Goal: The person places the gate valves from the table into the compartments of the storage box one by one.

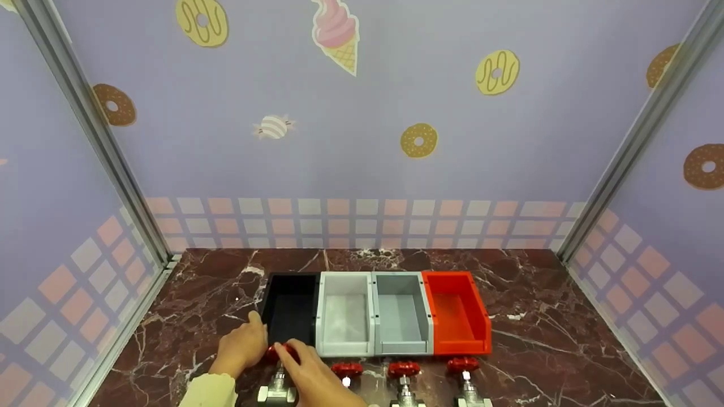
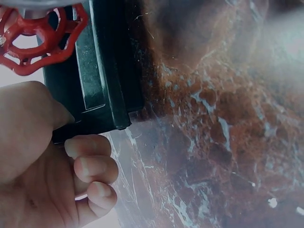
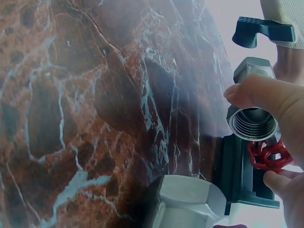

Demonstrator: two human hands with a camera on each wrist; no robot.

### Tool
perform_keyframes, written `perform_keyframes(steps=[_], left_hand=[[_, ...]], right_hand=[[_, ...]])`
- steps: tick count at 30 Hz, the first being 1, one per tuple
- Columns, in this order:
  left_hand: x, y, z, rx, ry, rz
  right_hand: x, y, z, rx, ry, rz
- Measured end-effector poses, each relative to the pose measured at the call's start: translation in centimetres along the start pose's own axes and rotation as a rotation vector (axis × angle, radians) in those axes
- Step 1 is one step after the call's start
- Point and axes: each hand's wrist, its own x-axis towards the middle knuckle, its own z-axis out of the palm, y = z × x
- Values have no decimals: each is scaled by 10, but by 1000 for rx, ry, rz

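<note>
Four storage bins stand side by side: black [image 1: 291, 305], white [image 1: 346, 316], grey [image 1: 400, 314] and orange-red [image 1: 457, 316]. At the black bin's left front corner, my left hand [image 1: 240, 346] grips its edge; the left wrist view shows the thumb over the rim and the other fingers curled outside. My right hand [image 1: 317, 379] holds the leftmost metal valve [image 1: 276, 394] around its red handwheel [image 1: 272, 355], in front of that bin. In the right wrist view, its thumb [image 3: 256, 90] lies across the valve's threaded body and a fingertip touches the handwheel [image 3: 270, 156].
Three more valves with red handwheels [image 1: 346, 369] [image 1: 404, 369] [image 1: 462, 364] stand in a row before the other bins. Dark red marble tabletop [image 1: 537, 339] surrounds everything. Patterned panels [image 1: 362, 169] with metal corner posts [image 1: 622, 141] enclose the back and sides.
</note>
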Motion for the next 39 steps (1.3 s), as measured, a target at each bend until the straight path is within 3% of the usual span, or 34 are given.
perform_keyframes(steps=[12, 31, 39], left_hand=[[0, 2, -1, -6, -19, -27], [-1, 3, 0, 9, 20, -3], [-1, 3, 0, 5, 35, 3]], right_hand=[[0, 3, -11, 94, -78, 73], [5, 9, -14, 76, -32, 56], [10, 9, -19, 71, -81, 109]])
